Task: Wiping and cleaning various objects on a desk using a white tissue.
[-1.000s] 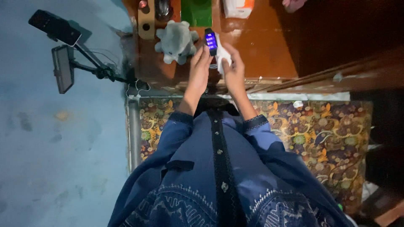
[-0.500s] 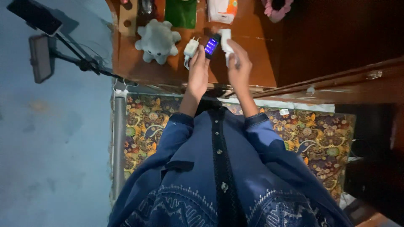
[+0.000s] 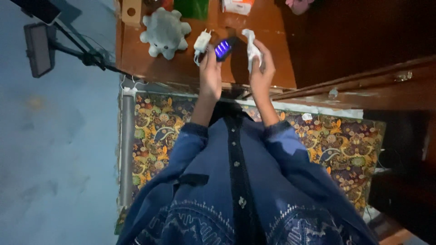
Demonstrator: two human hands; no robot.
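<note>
My left hand (image 3: 210,71) holds a dark phone (image 3: 223,47) with a lit purple screen, over the brown wooden table (image 3: 145,66). My right hand (image 3: 262,68) grips a crumpled white cloth (image 3: 250,45) a short way to the right of the phone; the two are apart. A white charger plug (image 3: 201,42) with its cable lies on the table just left of the phone. Both forearms come out of blue sleeves.
A grey plush toy (image 3: 165,31) sits at the table's left. A green object (image 3: 191,7), a white and orange box (image 3: 237,5) and a pink thing (image 3: 298,4) line the far edge. A light panel on a stand (image 3: 40,49) is at left. A patterned rug (image 3: 150,131) lies below.
My hands have drawn apart: the cloth, earlier against the phone, is now held off to its right. The view shifted, and the charger plug now shows on the table.
</note>
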